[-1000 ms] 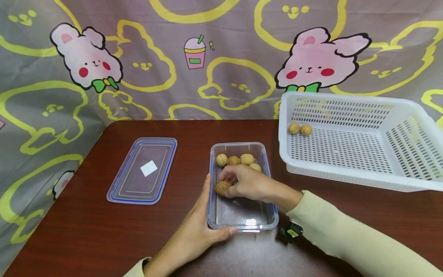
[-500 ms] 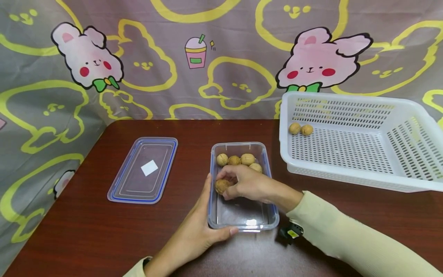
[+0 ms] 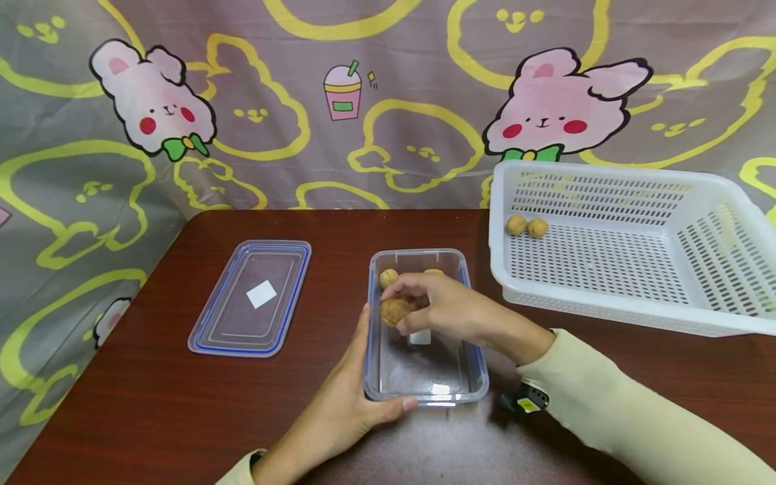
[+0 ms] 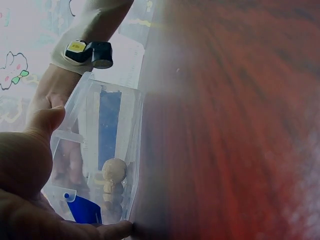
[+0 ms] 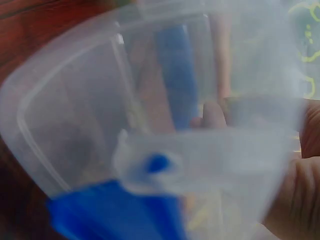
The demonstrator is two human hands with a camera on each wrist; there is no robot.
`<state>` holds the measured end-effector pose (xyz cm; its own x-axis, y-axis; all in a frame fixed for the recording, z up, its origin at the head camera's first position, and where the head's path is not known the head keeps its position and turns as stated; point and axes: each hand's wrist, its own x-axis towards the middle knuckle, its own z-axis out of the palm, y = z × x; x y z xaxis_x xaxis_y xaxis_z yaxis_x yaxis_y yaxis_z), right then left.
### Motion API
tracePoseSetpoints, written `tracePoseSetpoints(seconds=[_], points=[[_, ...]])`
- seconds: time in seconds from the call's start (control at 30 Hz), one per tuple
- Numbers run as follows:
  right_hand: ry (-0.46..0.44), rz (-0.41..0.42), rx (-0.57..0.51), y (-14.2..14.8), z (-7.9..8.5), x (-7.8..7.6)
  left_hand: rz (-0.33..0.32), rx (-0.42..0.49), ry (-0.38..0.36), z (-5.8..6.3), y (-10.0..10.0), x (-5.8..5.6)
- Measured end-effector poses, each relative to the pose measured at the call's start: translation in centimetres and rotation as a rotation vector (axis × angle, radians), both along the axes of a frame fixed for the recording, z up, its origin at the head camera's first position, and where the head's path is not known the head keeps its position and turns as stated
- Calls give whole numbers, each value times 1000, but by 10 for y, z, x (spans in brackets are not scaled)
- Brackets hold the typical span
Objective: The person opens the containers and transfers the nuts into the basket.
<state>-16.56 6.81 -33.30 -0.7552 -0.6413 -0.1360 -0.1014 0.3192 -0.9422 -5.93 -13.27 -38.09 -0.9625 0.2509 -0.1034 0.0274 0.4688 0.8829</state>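
A clear plastic food box (image 3: pixel 418 374) with blue clips stands in the middle of the table in the head view. My left hand (image 3: pixel 348 397) holds its near left corner, thumb across the front wall and fingers along the left side. Inside the box, my right hand (image 3: pixel 451 306) pinches a brown walnut (image 3: pixel 396 312) between thumb and fingers. Behind that hand, more walnuts (image 3: pixel 389 278) sit at the far end, partly hidden by it. A white sticker (image 3: pixel 420 337) shows beneath my right hand. Box wall and clip fill much of the right wrist view.
A clear lid with a blue seal (image 3: pixel 239 323) lies flat to the left of the box. On the right stands a white slotted basket (image 3: pixel 606 308), with two walnuts (image 3: pixel 526 226) in its far left corner. A patterned curtain (image 3: pixel 418 87) hangs behind the table.
My right hand has lifted slightly and shifted right and toward the back with the walnut, uncovering the white sticker and covering some walnuts behind. My left hand stays at the box corner.
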Motion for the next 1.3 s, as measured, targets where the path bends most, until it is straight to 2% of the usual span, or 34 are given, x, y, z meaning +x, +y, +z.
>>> tracePoseSetpoints(seconds=[0.23, 0.47, 0.67, 0.87, 1.0, 1.3], points=[[97, 11, 44, 17, 22, -5, 0, 10, 2, 0, 0, -2], [44, -32, 39, 40, 44, -9, 2, 20, 3, 0, 0, -2], [41, -67, -2, 64, 64, -15, 6, 25, -6, 0, 1, -2], [-22, -87, -129, 99, 77, -35, 14, 10, -1, 0, 1, -1], [-66, -93, -193, 124, 77, -52, 15, 15, -3, -1, 0, -1], [-89, -99, -276, 179, 75, -85, 14, 13, -11, 0, 1, -1]])
